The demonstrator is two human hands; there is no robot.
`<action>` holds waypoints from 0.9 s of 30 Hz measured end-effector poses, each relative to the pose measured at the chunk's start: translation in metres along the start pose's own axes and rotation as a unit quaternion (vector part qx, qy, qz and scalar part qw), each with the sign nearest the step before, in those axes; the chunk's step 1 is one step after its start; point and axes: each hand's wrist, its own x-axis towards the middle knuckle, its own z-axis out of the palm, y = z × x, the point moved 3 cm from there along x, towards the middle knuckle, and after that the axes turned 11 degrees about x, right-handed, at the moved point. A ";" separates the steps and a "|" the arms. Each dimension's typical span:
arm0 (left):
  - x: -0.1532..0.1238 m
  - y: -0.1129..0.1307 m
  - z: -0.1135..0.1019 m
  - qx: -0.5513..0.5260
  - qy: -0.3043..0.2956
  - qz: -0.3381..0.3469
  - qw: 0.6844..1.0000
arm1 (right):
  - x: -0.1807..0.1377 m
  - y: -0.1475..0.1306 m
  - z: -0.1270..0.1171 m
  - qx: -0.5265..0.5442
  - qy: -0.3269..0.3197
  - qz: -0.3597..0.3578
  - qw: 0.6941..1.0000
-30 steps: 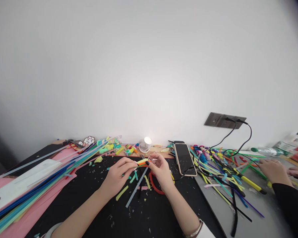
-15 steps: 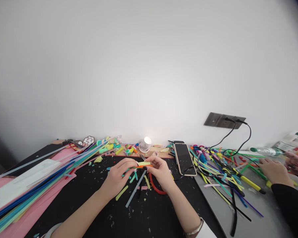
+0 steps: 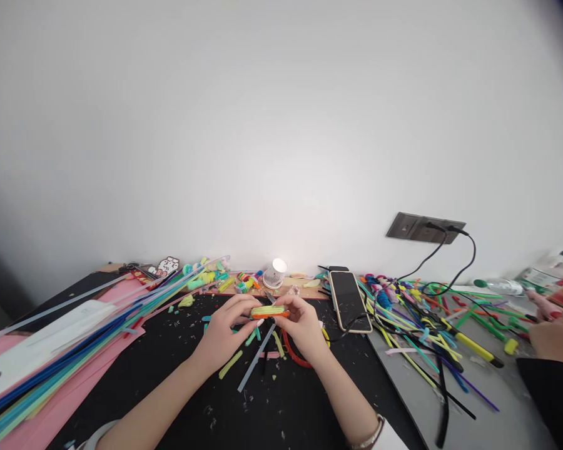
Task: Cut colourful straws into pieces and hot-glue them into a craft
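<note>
Between my two hands, above the black mat (image 3: 244, 419), is a small bundle of yellow and orange pipe cleaner pieces (image 3: 268, 311). My left hand (image 3: 228, 328) pinches its left end with thumb and fingers. The right end is gripped by my right hand (image 3: 303, 325). Under and around the hands lie a grey-blue strip (image 3: 256, 360), a cut yellow piece (image 3: 230, 364), a pink piece (image 3: 269, 355) and a red-orange loop (image 3: 294, 353) beneath my right wrist. A scissors tip shows just behind the hands, mostly hidden.
A lit white paper cup (image 3: 275, 274) stands behind my hands. A phone (image 3: 349, 300) lies to their right, beside a heap of pipe cleaners and a yellow cutter (image 3: 471, 345). Long pipe cleaners (image 3: 98, 334) lie over pink sheets at left. Another person's hand (image 3: 556, 337) is far right.
The bundle has turned in my fingers, so its yellow top and orange edge show more fully. My left thumb has shifted below it. The other person's hand has moved right, onto a pink tool.
</note>
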 end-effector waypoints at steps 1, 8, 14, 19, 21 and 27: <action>0.000 -0.001 0.000 -0.001 -0.001 -0.005 1.000 | 0.000 0.000 0.001 -0.001 -0.001 -0.001 1.000; 0.002 -0.006 0.000 -0.004 0.025 -0.015 1.000 | -0.001 0.001 0.001 -0.007 -0.011 0.007 1.000; 0.002 -0.005 0.000 -0.001 0.031 -0.006 1.000 | -0.002 -0.003 0.002 -0.038 0.007 0.002 0.999; 0.002 -0.004 0.000 -0.001 0.031 0.003 1.000 | -0.003 -0.006 0.004 -0.058 0.012 -0.006 0.998; 0.002 -0.004 0.000 0.006 0.034 0.006 0.999 | -0.004 -0.006 0.004 -0.061 0.012 -0.012 0.998; 0.002 -0.004 0.000 0.033 0.036 0.014 0.999 | -0.004 -0.003 0.003 -0.075 0.011 -0.029 0.997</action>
